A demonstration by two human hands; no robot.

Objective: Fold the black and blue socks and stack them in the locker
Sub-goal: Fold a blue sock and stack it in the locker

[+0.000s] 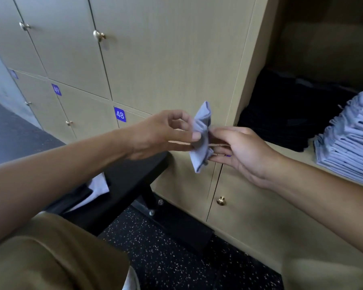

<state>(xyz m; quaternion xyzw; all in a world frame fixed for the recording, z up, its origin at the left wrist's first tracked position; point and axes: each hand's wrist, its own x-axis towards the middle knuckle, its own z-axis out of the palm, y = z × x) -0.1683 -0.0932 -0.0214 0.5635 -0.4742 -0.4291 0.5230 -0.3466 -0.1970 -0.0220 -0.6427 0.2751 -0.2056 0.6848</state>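
Right now a small pale-blue fabric sock [201, 136] is held in the air between both hands, in front of the beige wooden locker doors and just left of the open locker compartment [289, 147]. The left hand [161, 132] pinches its bunched middle between thumb and curled forefinger, with the other fingers [182, 146] stretched out beneath. The right hand [239, 151] meets it from the other side, fingertips pressed to the cloth, though whether they pinch or only steady it I cannot tell. Holding it at the waist from both sides looks like a way to double the sock over before it goes in. Inside the compartment a tall stack of folded pale-blue socks [348, 139] sits on the right and a pile of folded black socks [281, 120] on the left, so this one most likely belongs on the blue stack.
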